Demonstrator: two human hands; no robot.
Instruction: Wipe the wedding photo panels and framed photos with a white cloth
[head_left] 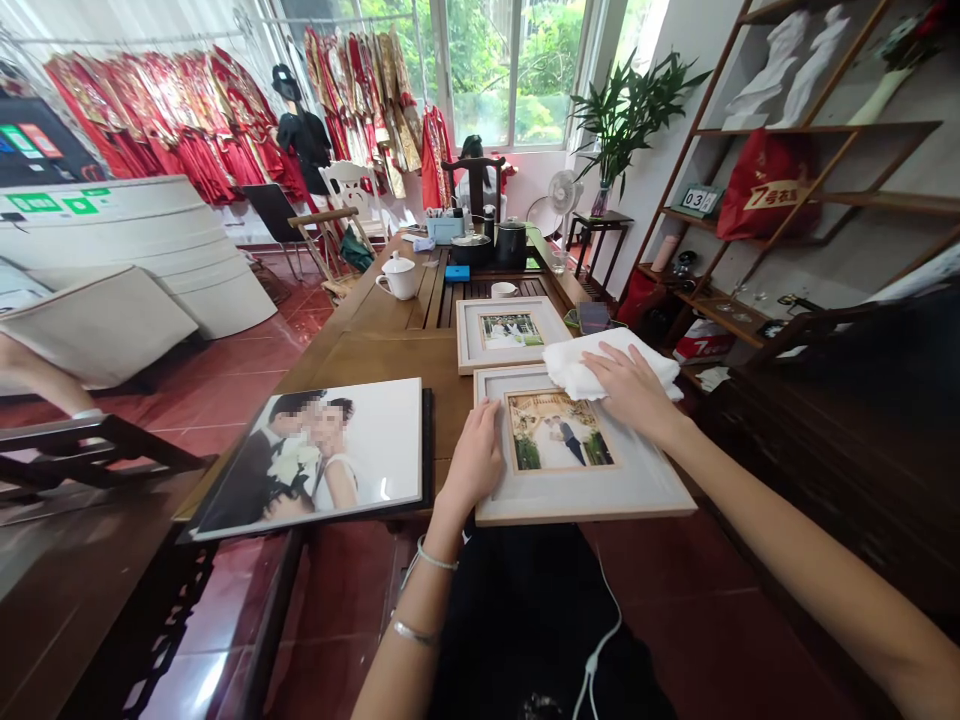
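A framed wedding photo [637, 490] with a pale wooden edge and wide white mat lies in front of me, its near edge overhanging the table. My left hand [477, 452] grips this frame by its left side. On the upper right corner lies a folded white cloth [570, 368], with my right hand [626, 385] spread flat on top, pressing it down. Just beyond sits a second, smaller framed photo [466, 340]. To the left rests a large wedding album [390, 440] with a couple on its cover.
Farther along the wooden table [360, 360] stand a white lidded cup [397, 277], a small white cup [504, 290], a blue box [457, 273] and a dark kettle [511, 243]. A phone [594, 318] lies behind the cloth. Shelves [750, 215] rise at right; a dark chair [97, 445] is at left.
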